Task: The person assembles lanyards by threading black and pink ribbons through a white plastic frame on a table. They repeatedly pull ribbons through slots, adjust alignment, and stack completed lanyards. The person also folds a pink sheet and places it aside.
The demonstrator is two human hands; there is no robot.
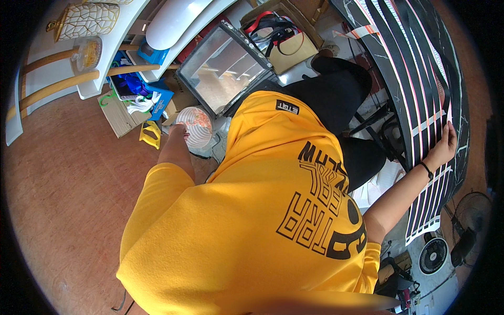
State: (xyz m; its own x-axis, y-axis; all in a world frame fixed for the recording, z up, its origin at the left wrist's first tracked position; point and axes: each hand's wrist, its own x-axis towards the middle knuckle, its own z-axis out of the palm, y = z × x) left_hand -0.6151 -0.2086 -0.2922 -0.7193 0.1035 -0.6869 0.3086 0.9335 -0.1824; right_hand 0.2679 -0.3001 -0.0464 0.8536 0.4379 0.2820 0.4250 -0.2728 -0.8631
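My right hand [444,145], with a dark band at the wrist, reaches to the black marbled table [460,100]. Its fingers are closed on the pale edge of a strip [449,113] there. Long black strips [420,79] with white and reddish edges lie side by side across the tabletop, and orange-and-white tape pieces [428,122] cross them. On the other side, my left hand [180,131] is at the rim of a round, white ribbed bin [197,137] with orange scraps inside. Its fingers are curled, and whatever they hold is too small to make out.
A framed glass panel [223,68] leans beyond the bin. Left of it are a blue box [161,102], cardboard [123,113] and a yellow tool handle [150,135]. White shelves [118,37] stand at the upper left. A box of straps [281,39] is at the top; a fan [433,255] sits lower right.
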